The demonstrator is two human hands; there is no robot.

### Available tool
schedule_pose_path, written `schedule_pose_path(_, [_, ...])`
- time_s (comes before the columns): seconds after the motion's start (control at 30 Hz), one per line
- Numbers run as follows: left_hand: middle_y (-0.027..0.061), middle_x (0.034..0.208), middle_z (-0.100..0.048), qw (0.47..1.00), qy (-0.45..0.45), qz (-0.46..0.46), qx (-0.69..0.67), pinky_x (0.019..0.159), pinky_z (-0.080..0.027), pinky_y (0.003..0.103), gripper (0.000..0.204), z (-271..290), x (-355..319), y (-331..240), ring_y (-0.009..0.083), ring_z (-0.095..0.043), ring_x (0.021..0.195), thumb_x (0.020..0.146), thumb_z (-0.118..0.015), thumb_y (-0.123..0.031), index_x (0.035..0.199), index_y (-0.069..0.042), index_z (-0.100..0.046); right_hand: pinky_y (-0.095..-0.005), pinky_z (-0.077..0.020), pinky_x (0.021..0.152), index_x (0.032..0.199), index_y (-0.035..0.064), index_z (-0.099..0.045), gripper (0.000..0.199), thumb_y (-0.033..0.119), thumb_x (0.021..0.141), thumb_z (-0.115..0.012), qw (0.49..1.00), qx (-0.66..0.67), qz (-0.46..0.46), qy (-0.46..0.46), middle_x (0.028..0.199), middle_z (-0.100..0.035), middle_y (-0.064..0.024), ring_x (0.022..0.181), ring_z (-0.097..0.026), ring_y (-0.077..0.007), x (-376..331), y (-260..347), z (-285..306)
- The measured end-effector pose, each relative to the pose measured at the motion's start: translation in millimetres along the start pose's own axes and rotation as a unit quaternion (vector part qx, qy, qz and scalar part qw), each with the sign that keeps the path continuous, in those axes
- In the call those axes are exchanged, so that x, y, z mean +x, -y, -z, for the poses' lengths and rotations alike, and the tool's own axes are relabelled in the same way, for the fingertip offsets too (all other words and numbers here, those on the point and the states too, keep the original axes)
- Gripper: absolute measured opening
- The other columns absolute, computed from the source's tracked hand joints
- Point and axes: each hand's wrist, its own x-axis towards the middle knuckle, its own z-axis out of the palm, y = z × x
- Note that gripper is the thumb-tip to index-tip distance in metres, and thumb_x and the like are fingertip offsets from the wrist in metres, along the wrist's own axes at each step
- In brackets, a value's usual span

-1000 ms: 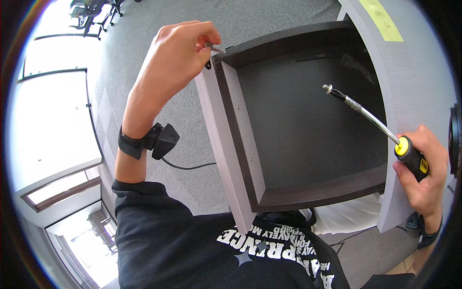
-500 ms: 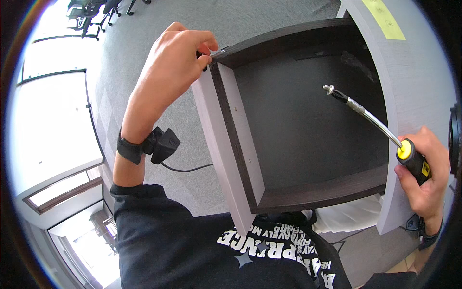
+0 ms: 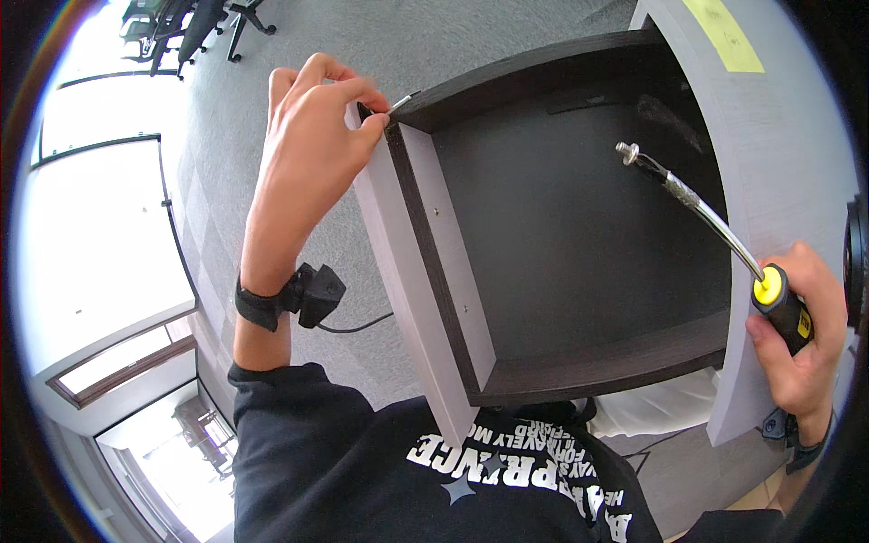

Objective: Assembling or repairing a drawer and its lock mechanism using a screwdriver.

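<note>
My right hand (image 3: 801, 339) is wrapped round the black and yellow handle of a screwdriver (image 3: 721, 231). A silver screw (image 3: 626, 153) sits on the end of its shaft, over the inside of an open drawer (image 3: 579, 226). At the far left corner of the drawer, my left hand (image 3: 317, 127) has thumb and index finger pinched together, the other fingers bent. A small black piece and a thin light edge show by those fingertips; what they grip is mostly hidden. The drawer has dark walls and a pale grey front panel (image 3: 405, 281).
The drawer sticks out of a pale grey cabinet (image 3: 787, 136) with a yellow paper note (image 3: 724, 34). Two screw heads dot the inner front strip (image 3: 448, 244). Black wheeled chairs (image 3: 204, 27) stand on grey carpet (image 3: 362, 45). A cable (image 3: 358, 328) runs from my left wrist device.
My left hand has shifted slightly left, with its back fingers lifted and a thin light edge now showing beside the fingertips. The screwdriver has moved slightly right, its tip a little farther away.
</note>
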Motion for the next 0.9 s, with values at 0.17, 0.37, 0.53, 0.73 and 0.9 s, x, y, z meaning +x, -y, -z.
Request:
schedule_pose_path(0.17, [0.0037,0.122,-0.062,0.998,-0.027,0.036,-0.044,0.098,-0.047,0.04,0.018,-10,-11,3,0.0244,-0.048,0.114,0.089,-0.072,-0.018,0.104,-0.013,-0.081,-0.0342,-0.0417,0.063,0.107,-0.0007,-0.064,0.04,0.011,0.07,-0.075,0.999,-0.025,0.026,0.011,0.085,-0.062,-0.0141,0.07,-0.054,-0.0246,-2,-6,-1])
schedule_pose_path(0.37, [0.0026,0.124,-0.063,0.992,-0.028,0.074,-0.097,0.097,-0.045,0.039,0.018,-12,-15,-5,0.0247,-0.047,0.114,0.09,-0.07,-0.019,0.103,-0.012,-0.08,-0.0342,-0.0405,0.063,0.106,-0.0006,-0.064,0.04,0.014,0.071,-0.075,0.999,-0.034,0.014,0.013,0.086,-0.062,-0.0138,0.069,-0.052,-0.024,-4,-3,2])
schedule_pose_path(0.53, [0.0021,0.123,-0.063,0.986,-0.024,0.097,-0.133,0.095,-0.042,0.038,0.019,-16,-19,-2,0.0238,-0.048,0.112,0.089,-0.069,-0.019,0.105,-0.011,-0.077,-0.0344,-0.0401,0.063,0.107,-0.0013,-0.064,0.039,0.015,0.072,-0.074,1.0,-0.02,0.014,0.004,0.086,-0.061,-0.0138,0.069,-0.052,-0.0235,-7,-7,-2])
schedule_pose_path(0.73, [0.0023,0.121,-0.063,0.979,-0.061,0.103,-0.164,0.092,-0.043,0.039,0.019,-34,-23,0,0.0213,-0.053,0.113,0.087,-0.069,-0.019,0.102,-0.011,-0.076,-0.0339,-0.0399,0.063,0.106,-0.0011,-0.064,0.039,0.015,0.073,-0.074,1.0,-0.029,0.002,0.007,0.084,-0.06,-0.013,0.069,-0.052,-0.0232,-8,-5,-6])
schedule_pose_path(0.9, [0.0045,0.117,-0.064,0.965,-0.109,0.09,-0.22,0.088,-0.043,0.039,0.018,-38,-26,0,0.0203,-0.062,0.106,0.087,-0.07,-0.019,0.101,-0.008,-0.075,-0.0338,-0.0393,0.062,0.105,-0.0007,-0.064,0.038,0.014,0.072,-0.074,0.999,-0.038,0.0,0.013,0.083,-0.059,-0.0119,0.068,-0.051,-0.0229,-8,-4,-6])
